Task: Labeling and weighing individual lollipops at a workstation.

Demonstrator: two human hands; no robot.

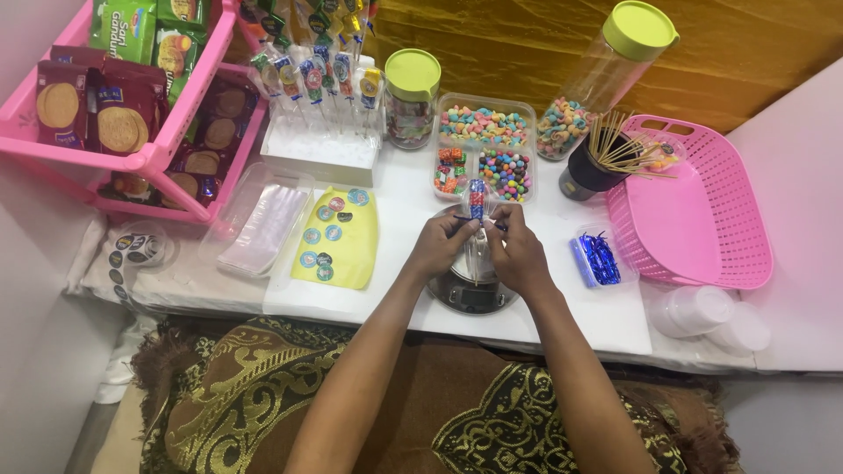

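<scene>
White table (395, 298), fingers (464, 230) pinched on candy packet (476, 200)

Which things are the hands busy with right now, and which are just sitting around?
In use:
- left hand and right hand pinching a wrapped candy stick
- small kitchen scale right under the hands

Just lying about:
- pink basket
- candy tray
- cup of wooden skewers
- yellow sticker sheet
- finished lollipops in the white stand
- pink biscuit rack

red biscuit packs (92, 110) pink rack | green packs (132, 28) top | round stickers (329, 230) yellow sheet
</scene>
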